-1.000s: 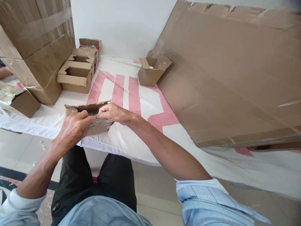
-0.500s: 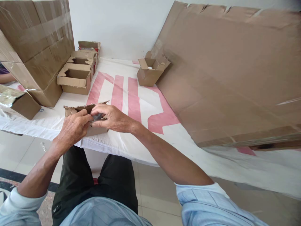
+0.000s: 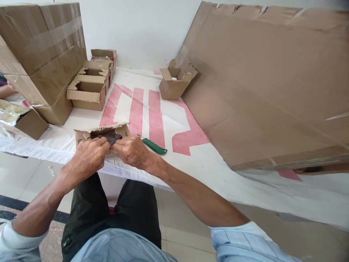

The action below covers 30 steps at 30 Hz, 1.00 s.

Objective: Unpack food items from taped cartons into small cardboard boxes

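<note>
A small open cardboard box (image 3: 81, 135) stands near the table's front edge, its torn back flap raised. Inside lies dark grey material, apparently plastic (image 3: 110, 137). My left hand (image 3: 91, 153) bends over the box's front edge, its fingers closed at the plastic's left side. Close beside it, my right hand (image 3: 133, 151) pinches at the plastic's right side, fingertips curled under. Both hands hide most of the box's front. Just right of my right hand, a green-handled tool (image 3: 154, 145) lies on the cloth; its thin tip is partly hidden.
Open cardboard boxes (image 3: 85, 96) stand in a row at the back left, beside stacked, taped cartons (image 3: 51, 72). Another open box (image 3: 173, 87) leans near a large cardboard carton (image 3: 267, 87) on the right. Another person's arm (image 3: 7, 90) shows at the left edge.
My right hand opened over the box, then closed again lower down, at the dark plastic. More of the plastic shows now. The green-handled tool has appeared on the cloth beside my right hand.
</note>
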### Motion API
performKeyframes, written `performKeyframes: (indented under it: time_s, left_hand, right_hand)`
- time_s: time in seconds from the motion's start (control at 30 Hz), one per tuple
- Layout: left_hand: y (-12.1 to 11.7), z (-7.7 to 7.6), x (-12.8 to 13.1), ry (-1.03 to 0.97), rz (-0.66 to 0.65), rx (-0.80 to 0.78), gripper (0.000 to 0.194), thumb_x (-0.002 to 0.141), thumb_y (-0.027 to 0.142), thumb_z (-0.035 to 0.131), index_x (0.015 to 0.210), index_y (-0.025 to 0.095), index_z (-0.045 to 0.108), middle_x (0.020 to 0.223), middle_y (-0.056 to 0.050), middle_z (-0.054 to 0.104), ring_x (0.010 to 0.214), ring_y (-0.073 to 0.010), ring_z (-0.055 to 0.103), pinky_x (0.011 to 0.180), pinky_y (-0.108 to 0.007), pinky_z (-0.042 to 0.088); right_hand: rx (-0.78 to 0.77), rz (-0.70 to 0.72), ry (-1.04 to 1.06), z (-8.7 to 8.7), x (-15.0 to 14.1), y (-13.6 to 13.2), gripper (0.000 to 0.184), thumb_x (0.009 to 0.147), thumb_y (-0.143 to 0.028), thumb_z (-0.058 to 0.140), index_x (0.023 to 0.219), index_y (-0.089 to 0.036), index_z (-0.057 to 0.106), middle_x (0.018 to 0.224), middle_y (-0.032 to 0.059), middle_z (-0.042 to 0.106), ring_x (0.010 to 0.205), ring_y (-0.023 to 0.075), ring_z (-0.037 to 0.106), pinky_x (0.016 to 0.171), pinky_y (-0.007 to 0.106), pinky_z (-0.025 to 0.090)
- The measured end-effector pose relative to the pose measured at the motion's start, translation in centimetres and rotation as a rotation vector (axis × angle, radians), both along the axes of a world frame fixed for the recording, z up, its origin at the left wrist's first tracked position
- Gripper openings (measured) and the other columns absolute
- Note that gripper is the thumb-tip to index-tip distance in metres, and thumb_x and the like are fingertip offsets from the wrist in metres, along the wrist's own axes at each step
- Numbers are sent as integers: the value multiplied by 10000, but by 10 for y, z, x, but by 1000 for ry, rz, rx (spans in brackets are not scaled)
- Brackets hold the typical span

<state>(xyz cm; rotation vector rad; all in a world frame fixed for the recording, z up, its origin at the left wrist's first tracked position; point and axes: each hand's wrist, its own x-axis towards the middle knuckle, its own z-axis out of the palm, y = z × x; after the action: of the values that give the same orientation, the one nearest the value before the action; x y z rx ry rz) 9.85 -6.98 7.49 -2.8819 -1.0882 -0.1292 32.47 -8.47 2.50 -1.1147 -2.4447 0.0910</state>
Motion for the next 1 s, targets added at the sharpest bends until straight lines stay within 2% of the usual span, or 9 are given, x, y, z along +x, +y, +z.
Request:
performKeyframes:
  time_s: [0.17, 0.27, 0.33, 0.43, 0.53, 0.67, 0.8, 0.9, 1.0]
  left_hand:
    - [-11, 1, -2, 54, -85, 13, 242, 993, 25, 581, 900, 192, 729, 848, -86, 722, 802, -254, 684, 682, -359, 471]
    - [-12, 3, -1, 79, -54, 21, 222, 1017, 48, 598, 919, 186, 741, 863, -83, 725, 825, -254, 689, 686, -354, 471]
    - [-12, 5, -1, 93, -18, 36, 231, 1056, 77, 586, 936, 185, 751, 911, -87, 736, 869, -252, 702, 697, -345, 481]
    - [-13, 5, -3, 89, 7, 43, 230, 1099, 125, 576, 996, 188, 772, 971, -89, 745, 936, -255, 719, 760, -342, 522]
    - [-14, 3, -4, 57, 33, 48, 207, 1107, 148, 585, 1081, 184, 787, 1014, -100, 750, 983, -276, 729, 816, -367, 552]
    - [-14, -3, 2, 15, 44, 51, 242, 1084, 90, 590, 1127, 204, 798, 981, -88, 726, 937, -268, 713, 803, -368, 548]
    - [-14, -8, 6, 28, 7, 39, 263, 1039, 33, 592, 1002, 195, 796, 977, -106, 722, 942, -276, 714, 786, -373, 563]
    - [-10, -9, -4, -32, -53, -19, 195, 1081, 160, 635, 1049, 188, 826, 1087, -124, 767, 1011, -290, 742, 854, -398, 611]
    - [5, -10, -29, -255, -65, -109, 316, 1146, 389, 612, 1221, 203, 856, 1265, -132, 796, 1155, -311, 767, 1018, -443, 645]
  right_hand:
    - [140, -18, 7, -12, -2, -17, 385, 1129, -116, 533, 794, -203, 702, 730, 34, 667, 679, 173, 525, 666, 365, 281]
    - [201, -54, 3, -17, -1, -19, 381, 1165, -156, 550, 838, -198, 743, 784, 47, 731, 719, 182, 610, 675, 354, 340]
    - [226, -68, 4, -19, 1, -19, 311, 1165, -184, 592, 925, -194, 789, 875, 66, 793, 808, 204, 698, 712, 342, 423]
    - [217, -91, 49, -23, 9, -18, 148, 1134, -226, 690, 1156, -188, 831, 1077, 111, 855, 1014, 260, 788, 845, 354, 555]
    - [197, -101, 91, -25, 16, -17, 195, 1123, -250, 720, 1277, -198, 826, 1180, 132, 861, 1086, 284, 807, 919, 385, 611]
    - [242, -80, 78, -28, 16, -16, 257, 1177, -229, 599, 1217, -224, 853, 1180, 116, 866, 1069, 256, 801, 915, 381, 618]
    - [296, -51, 61, -31, 12, -18, 329, 1183, -188, 534, 1134, -210, 859, 1148, 116, 865, 1116, 252, 785, 929, 383, 609]
    - [265, -43, 55, -31, 14, -22, 308, 1179, -203, 552, 1142, -209, 857, 1176, 123, 860, 1133, 262, 775, 955, 402, 609]
    - [222, 25, 81, -26, 21, -25, 280, 1169, -401, 672, 1142, -189, 854, 1217, 147, 852, 1137, 290, 772, 974, 428, 629]
